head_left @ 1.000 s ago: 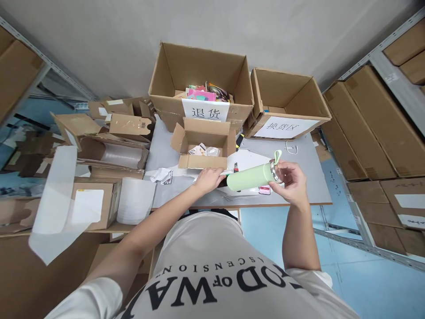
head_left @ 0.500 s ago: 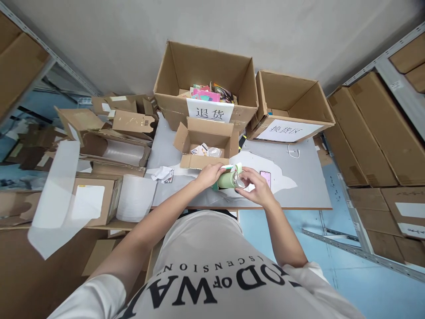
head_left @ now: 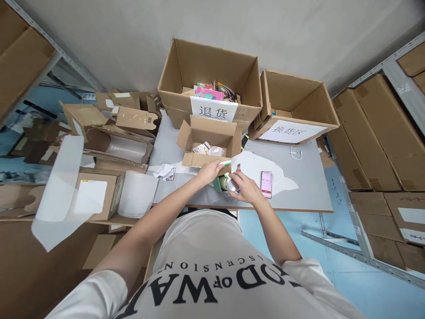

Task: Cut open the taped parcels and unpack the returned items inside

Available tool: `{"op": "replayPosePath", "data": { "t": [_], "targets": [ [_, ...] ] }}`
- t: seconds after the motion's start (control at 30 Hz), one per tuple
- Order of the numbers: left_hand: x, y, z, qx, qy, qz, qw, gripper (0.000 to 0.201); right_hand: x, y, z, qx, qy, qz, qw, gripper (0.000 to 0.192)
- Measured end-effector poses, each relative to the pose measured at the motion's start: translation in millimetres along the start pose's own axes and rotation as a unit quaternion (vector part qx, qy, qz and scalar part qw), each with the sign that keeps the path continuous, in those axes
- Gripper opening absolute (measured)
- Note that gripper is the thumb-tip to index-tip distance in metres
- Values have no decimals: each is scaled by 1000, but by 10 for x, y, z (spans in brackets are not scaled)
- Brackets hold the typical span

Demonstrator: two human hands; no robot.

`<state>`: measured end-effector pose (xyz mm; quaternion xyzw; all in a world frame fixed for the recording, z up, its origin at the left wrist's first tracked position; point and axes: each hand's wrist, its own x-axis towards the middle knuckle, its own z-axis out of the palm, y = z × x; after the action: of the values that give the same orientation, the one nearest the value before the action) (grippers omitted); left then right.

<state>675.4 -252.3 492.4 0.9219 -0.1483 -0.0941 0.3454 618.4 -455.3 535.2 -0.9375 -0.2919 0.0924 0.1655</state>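
In the middle of the table, at its front edge, a light green bottle point(head_left: 224, 182) with a shiny metal end lies mostly within a small green box point(head_left: 216, 184). My right hand point(head_left: 248, 188) is closed round the metal end of the bottle. My left hand point(head_left: 210, 172) pinches a thin white and green piece point(head_left: 226, 162), seemingly the box's flap; its link to the box is hidden. Just beyond my right fingers lies a red-handled utility knife point(head_left: 238, 167). A phone point(head_left: 266, 184) with a lit screen rests to the right of that hand.
An open carton point(head_left: 207, 159) with papers and a plastic bag stands behind my hands. Two larger labelled cartons, one with colourful packets point(head_left: 209, 94) and one at right point(head_left: 295, 132), stand at the back. Crumpled paper point(head_left: 164, 172) lies left; flattened boxes point(head_left: 134, 119) crowd beyond.
The bottle has moved left and deeper into the green box, pushed by my right hand. The utility knife has come into view. My left hand still pinches the white and green piece.
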Motion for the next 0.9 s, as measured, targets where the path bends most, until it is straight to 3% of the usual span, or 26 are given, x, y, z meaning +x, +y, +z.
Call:
{"op": "replayPosePath", "data": {
  "t": [0.23, 0.37, 0.9],
  "targets": [
    [-25, 27, 25, -19, 4, -20, 1000, 33, 200, 37, 90, -96, -85, -60, 990, 45],
    [-19, 46, 33, -3, -2, -22, 1000, 33, 329, 30, 118, -120, -112, -75, 984, 52],
    [-65, 58, 1, -56, 23, -33, 998, 31, 285, 14, 252, -138, -110, -88, 980, 61]
  ]
}}
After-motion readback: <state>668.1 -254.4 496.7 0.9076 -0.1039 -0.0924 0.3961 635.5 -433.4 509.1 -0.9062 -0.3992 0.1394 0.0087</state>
